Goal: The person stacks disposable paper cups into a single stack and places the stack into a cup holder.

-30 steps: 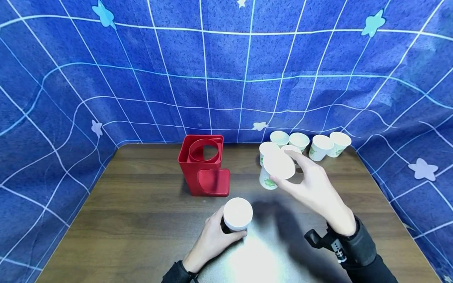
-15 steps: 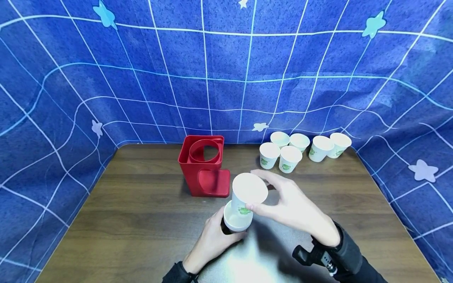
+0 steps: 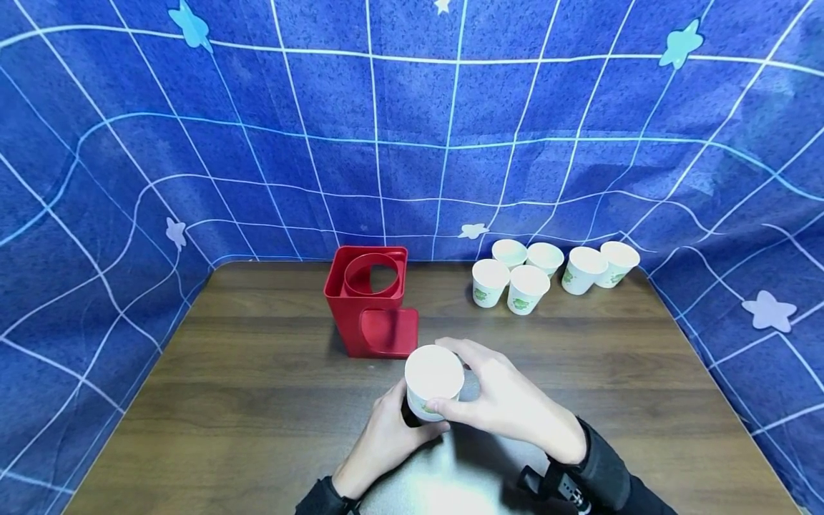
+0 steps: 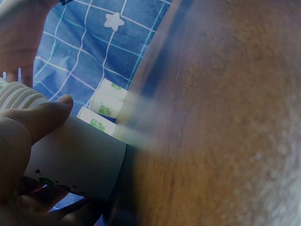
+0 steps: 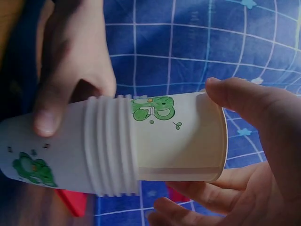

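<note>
Near the front middle of the table, my left hand [image 3: 386, 429] grips a stack of nested white paper cups [image 5: 110, 146]. Several rims sit close together in the right wrist view, and a green cartoon print shows on the side. My right hand [image 3: 508, 400] pinches another paper cup [image 5: 183, 136] near its rim, thumb on one side and fingers on the other. The lower part of this cup is hidden inside the top of the stack; its upper part sticks out. In the left wrist view the left thumb [image 4: 51, 115] lies across the stack just below the rims.
A red plastic holder [image 3: 347, 318] with a round ring and a low front tray stands left of centre, just beyond the hands. Several paper cups [image 3: 528, 290] stand upright at the back right of the wooden table [image 3: 244, 400]. Behind hangs a blue patterned cloth [image 3: 412, 100].
My right hand has carried its cup left and down from near the standing cups, first over the stack, then into its opening. The left hand and stack have stayed in place.
</note>
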`<state>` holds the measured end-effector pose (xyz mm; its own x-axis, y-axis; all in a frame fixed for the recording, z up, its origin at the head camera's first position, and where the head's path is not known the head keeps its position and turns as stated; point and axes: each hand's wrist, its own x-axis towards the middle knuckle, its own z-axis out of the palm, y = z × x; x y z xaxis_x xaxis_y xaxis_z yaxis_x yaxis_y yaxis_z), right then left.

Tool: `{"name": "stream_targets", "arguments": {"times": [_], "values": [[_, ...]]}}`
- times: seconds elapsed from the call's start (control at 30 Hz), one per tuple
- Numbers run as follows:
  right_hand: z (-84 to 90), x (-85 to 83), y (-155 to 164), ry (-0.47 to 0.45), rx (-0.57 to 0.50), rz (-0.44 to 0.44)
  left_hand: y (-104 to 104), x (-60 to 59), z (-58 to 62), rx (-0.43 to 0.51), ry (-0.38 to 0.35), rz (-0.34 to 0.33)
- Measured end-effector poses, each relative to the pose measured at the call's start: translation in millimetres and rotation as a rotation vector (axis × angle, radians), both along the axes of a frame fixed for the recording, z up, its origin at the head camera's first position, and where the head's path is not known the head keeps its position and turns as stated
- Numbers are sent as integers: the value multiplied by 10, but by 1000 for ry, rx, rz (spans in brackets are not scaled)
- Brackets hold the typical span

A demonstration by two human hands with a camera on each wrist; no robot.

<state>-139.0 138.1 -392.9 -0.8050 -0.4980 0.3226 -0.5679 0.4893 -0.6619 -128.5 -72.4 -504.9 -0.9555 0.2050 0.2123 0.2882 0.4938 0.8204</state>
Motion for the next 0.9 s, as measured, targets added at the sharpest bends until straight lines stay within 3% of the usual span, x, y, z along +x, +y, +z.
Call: {"name": "stream_targets", "arguments": {"times": [0.4, 0.9], "values": [[-206, -56, 2, -18, 88, 0, 8, 8, -3, -8, 23, 2], [-360, -61, -4, -26, 93, 1, 3, 3, 3, -38, 16, 10]]}}
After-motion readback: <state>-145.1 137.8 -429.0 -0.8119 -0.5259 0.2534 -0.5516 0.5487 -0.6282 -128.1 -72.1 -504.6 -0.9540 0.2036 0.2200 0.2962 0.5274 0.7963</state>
